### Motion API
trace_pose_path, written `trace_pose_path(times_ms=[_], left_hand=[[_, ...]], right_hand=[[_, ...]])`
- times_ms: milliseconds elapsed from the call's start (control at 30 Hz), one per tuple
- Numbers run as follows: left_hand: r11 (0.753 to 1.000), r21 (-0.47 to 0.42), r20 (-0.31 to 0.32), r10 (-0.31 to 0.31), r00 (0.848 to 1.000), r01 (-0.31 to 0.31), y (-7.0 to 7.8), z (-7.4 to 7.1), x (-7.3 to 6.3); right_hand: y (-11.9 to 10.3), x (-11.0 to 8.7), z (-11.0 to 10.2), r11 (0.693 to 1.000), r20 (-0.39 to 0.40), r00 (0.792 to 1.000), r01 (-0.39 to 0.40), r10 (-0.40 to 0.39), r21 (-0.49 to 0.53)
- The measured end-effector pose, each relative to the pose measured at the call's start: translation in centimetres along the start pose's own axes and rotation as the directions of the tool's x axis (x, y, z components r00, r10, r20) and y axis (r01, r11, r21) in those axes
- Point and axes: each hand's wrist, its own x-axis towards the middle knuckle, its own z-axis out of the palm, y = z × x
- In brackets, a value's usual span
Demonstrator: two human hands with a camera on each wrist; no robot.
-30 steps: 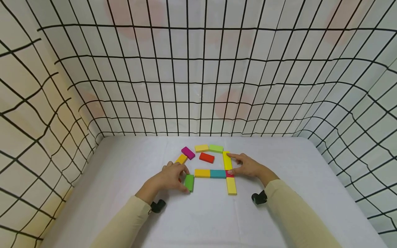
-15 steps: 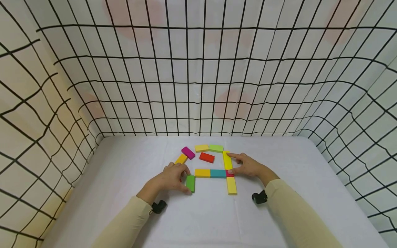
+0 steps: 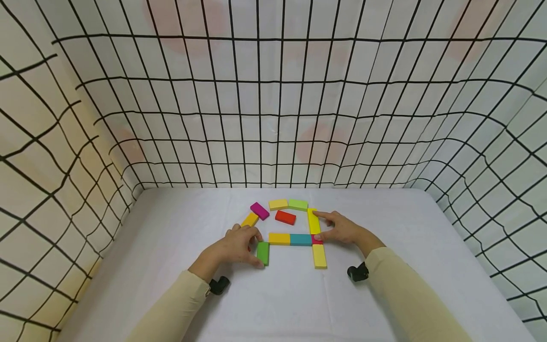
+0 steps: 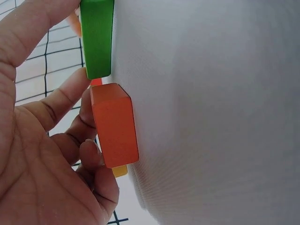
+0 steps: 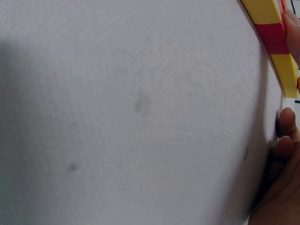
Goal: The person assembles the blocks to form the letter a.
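My left hand (image 3: 236, 244) pinches a green block (image 3: 263, 254) between thumb and index finger, at the left end of a row. An orange block (image 4: 117, 131) stands beside its curled other fingers in the left wrist view, mostly hidden under the hand from above. The row runs right through an orange-yellow block (image 3: 279, 239) and a teal block (image 3: 301, 240) to a crimson block (image 3: 315, 240). My right hand (image 3: 342, 229) rests its thumb on the crimson block and its extended index fingertip on the yellow block (image 3: 314, 222) above. A pale yellow block (image 3: 319, 256) lies below the crimson one.
Farther back lie another yellow block (image 3: 278, 204), a lime block (image 3: 297, 204), a red block (image 3: 285, 217) and a magenta block (image 3: 259, 210). An orange-yellow block (image 3: 250, 219) lies just beyond the left hand. Black netting (image 3: 279, 115) surrounds the white table (image 3: 384, 209) at the back and sides.
My left hand has shifted the green block slightly right and toward me, up to the row's left end. My right hand stays in place on its blocks.
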Motion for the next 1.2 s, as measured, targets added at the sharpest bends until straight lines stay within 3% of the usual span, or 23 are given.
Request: trace_pose_path(times_ms=[267,667,900,1067,1200], left_hand=[[1.000,-0.006,0.002,0.003,1.000,-0.003,-0.2,0.0,-0.1],[0.998,-0.005,-0.032,-0.061,0.998,0.061,-1.4,-0.5,-1.4],[0.995,-0.041,-0.078,-0.095,0.992,0.092,-2.5,-0.8,-2.3],[0.990,-0.120,-0.054,-0.081,0.995,0.074,-3.4,-1.0,-2.9],[0.980,-0.177,-0.039,-0.102,0.994,0.093,-3.9,-1.1,-3.2]], right_hand=[[0.1,0.0,0.0,1.000,-0.004,1.000,0.001,-0.001,-0.003],[0.0,0.0,0.0,1.000,-0.007,1.000,-0.003,0.003,0.013],[-0.1,-0.1,-0.1,1.000,0.000,1.000,0.002,-0.002,0.008],[-0.1,-0.1,0.0,1.000,0.000,1.000,0.001,-0.001,0.014],[0.0,-0.1,0.0,1.000,-0.001,1.000,0.005,-0.005,0.010]])
